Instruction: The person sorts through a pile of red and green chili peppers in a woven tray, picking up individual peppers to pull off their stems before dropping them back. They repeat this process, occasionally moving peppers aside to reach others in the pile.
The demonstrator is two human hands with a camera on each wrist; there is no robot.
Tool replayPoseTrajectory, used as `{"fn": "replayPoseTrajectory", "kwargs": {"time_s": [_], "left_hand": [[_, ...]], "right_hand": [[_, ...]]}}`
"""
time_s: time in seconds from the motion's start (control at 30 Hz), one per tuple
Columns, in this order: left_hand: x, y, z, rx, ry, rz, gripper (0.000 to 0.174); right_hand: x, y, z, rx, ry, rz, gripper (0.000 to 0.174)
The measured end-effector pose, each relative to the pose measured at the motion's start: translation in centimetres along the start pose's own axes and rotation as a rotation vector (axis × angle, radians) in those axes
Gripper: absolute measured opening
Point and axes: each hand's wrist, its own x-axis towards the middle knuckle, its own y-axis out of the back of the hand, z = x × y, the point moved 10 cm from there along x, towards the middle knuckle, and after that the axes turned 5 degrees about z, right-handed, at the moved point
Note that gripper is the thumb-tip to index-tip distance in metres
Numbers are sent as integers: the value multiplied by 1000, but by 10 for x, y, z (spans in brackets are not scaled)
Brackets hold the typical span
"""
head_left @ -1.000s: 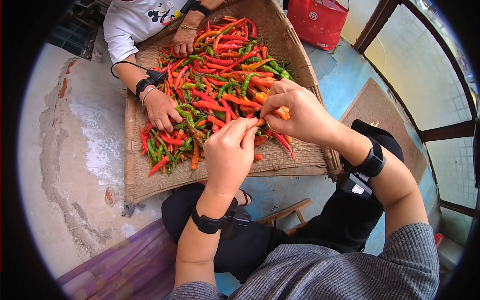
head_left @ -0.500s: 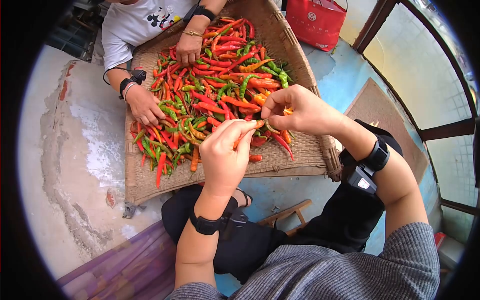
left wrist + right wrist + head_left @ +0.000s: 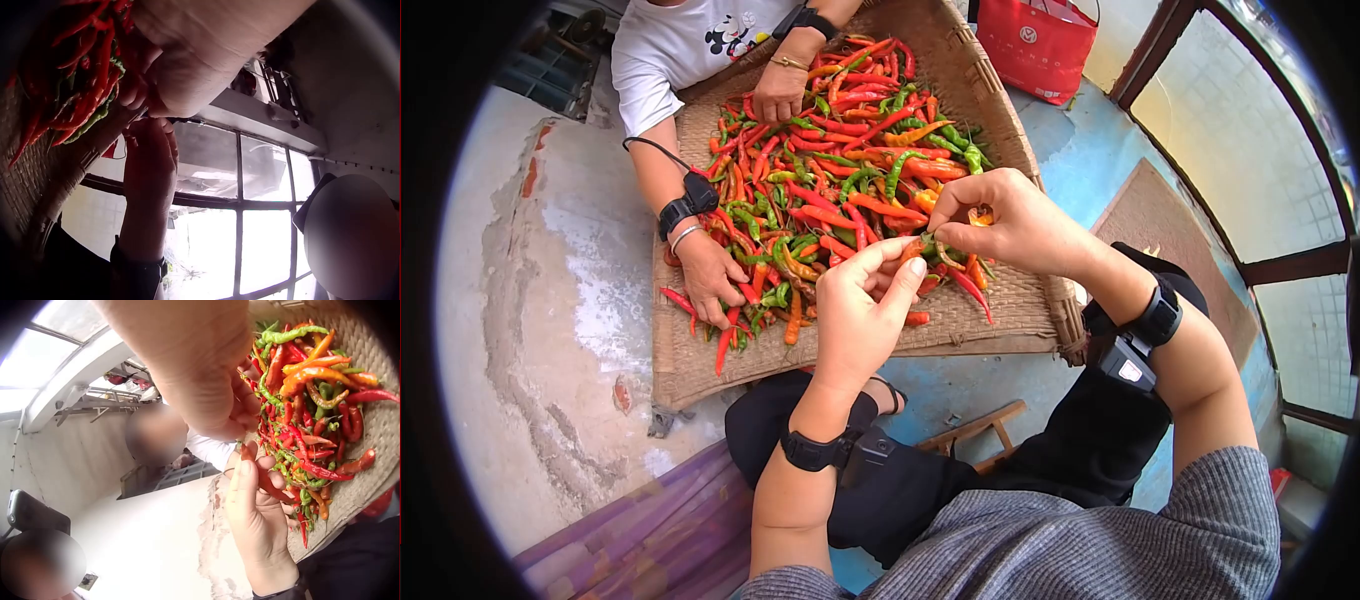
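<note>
My left hand [image 3: 862,300] grips an orange-red chili pepper [image 3: 270,482] between thumb and fingers, just over the near edge of the pepper heap. At the pepper's stem end, my right hand [image 3: 1012,222] pinches with thumb and forefinger. Both hands meet above a woven basket tray [image 3: 990,325] holding a heap of red, orange and green chilies [image 3: 840,150]. From the right wrist, the pepper runs across the left fingers [image 3: 261,534], its stem towards the right fingertips. The left wrist view is dark, and there the left palm [image 3: 206,62] hides most of the pepper.
Opposite me, another person in a white shirt [image 3: 645,65] has both hands in the heap, one hand [image 3: 710,280] at its left edge. A red bag [image 3: 1040,50] stands beyond the tray's right corner. Windows [image 3: 1250,130] line the right side. A wooden stool [image 3: 975,435] stands below.
My left thumb has spread outward, showing more of the pepper, while my right hand has shifted slightly right. The other person's hand at the left moved out, then nearer along the heap's edge.
</note>
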Motion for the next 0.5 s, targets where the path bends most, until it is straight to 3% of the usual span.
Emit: {"fn": "replayPoseTrajectory", "kwargs": {"time_s": [0.27, 0.43, 0.5], "left_hand": [[-1, -10, -28, -424, 299, -154, 25], [-2, -10, -31, -455, 312, -155, 23], [-2, -11, -29, -428, 283, -142, 24]], "right_hand": [[-2, 1, -20, -127, 282, 100, 9], [-4, -1, -27, -186, 355, 108, 13], [-9, 11, -39, -248, 431, 288, 17]]}}
